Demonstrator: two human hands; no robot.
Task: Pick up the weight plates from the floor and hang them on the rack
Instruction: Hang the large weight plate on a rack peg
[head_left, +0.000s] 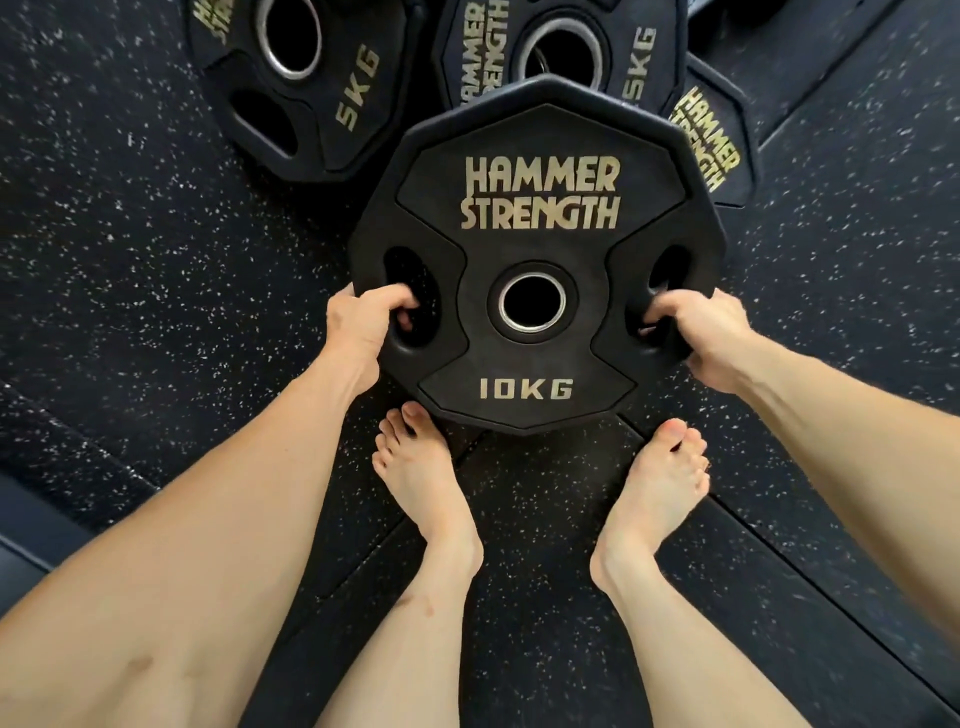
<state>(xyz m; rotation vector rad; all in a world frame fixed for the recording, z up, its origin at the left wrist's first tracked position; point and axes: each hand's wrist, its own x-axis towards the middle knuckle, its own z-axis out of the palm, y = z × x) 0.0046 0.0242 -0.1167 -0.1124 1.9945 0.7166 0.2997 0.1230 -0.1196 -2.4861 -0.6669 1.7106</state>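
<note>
Two bare forearms are reaching down from the lower corners of the view toward a black 10 kg plate (537, 249) marked "HAMMER STRENGTH" in gold. Each hand is gripping one side of this plate: the left hand (363, 332) is curling its fingers (402, 301) through the left grip slot, and the right hand (698, 332) is hooking its fingers into the right grip slot while wrapping the rim. Whether the plate is lifted clear of the floor (130, 260) or touching it cannot be told. Its lower edge is sitting just above the toes of the left bare foot (421, 478), with the right bare foot (660, 483) just beside it. Beyond the gripped plate, two plates marked 5 kg are lying on the speckled black rubber floor, one at upper left (306, 83) and one at upper centre (566, 52), and a further plate (714, 140) is showing partly behind the right rim.
</note>
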